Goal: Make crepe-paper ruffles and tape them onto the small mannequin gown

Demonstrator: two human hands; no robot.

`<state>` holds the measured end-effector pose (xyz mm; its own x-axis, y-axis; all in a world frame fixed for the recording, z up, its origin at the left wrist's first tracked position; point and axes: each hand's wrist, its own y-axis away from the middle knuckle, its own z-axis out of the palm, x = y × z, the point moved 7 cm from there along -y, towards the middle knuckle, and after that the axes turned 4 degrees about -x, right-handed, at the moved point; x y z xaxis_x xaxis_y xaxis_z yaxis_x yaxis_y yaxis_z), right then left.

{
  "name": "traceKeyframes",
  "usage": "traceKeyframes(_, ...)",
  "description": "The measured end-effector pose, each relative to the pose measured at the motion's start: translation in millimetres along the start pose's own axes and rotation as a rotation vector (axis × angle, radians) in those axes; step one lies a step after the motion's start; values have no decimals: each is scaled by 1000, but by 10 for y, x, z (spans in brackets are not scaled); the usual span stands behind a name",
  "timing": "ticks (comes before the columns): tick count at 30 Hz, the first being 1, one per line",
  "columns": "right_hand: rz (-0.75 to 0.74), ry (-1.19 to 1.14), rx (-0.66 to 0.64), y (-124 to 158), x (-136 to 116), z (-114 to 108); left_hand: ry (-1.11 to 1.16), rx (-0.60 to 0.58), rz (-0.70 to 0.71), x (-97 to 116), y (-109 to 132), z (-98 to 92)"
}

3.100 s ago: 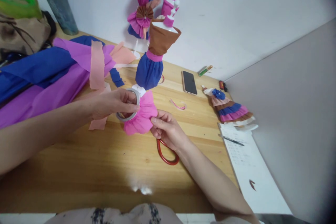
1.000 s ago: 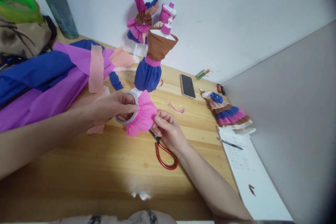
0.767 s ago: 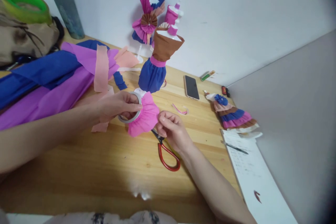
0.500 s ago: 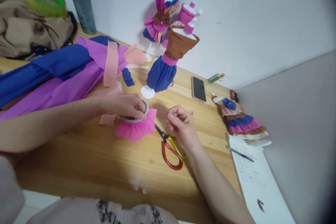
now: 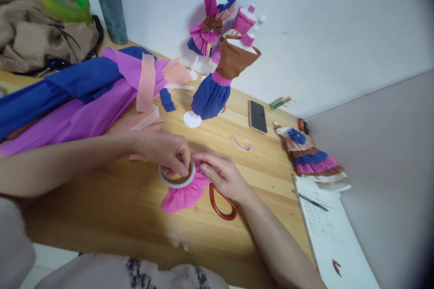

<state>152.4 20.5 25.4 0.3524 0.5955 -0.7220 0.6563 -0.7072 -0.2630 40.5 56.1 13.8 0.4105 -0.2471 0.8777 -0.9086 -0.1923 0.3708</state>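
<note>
My left hand (image 5: pixel 166 150) pinches the rim of a white tape roll (image 5: pixel 176 181) that lies on a gathered pink crepe-paper ruffle (image 5: pixel 185 194) on the wooden table (image 5: pixel 111 207). My right hand (image 5: pixel 222 174) meets it at the roll's right edge, fingers pinched on the tape or the ruffle; which one is hidden. Red-handled scissors (image 5: pixel 223 205) lie partly under my right wrist. A small mannequin in a brown and blue paper dress (image 5: pixel 217 86) stands behind on a white foot.
Blue, purple and peach crepe sheets (image 5: pixel 77 99) cover the table's left. Two more dressed mannequins (image 5: pixel 217 22) stand by the wall. A phone (image 5: pixel 257 116), a layered paper dress (image 5: pixel 310 158), a sheet with a pen (image 5: pixel 325 226), a bag with a green ring (image 5: pixel 50 31) and a bottle (image 5: pixel 108 2) lie around.
The roll and pink ruffle came down from the air onto the table, nearer to me. My right hand let go briefly, then returned to the roll's edge.
</note>
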Motion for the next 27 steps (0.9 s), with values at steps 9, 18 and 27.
traceKeyframes(9, -91, 370, -3, -17, 10, 17, -158, 176, -48, -139, 33, -296)
traceKeyframes(18, -179, 473, -225, -25, -5, 293, -117, 209, -26, -129, 76, -427)
traceKeyframes(27, -10, 297, -153, -23, -116, 56, -16, 428, -18, -181, 279, -786)
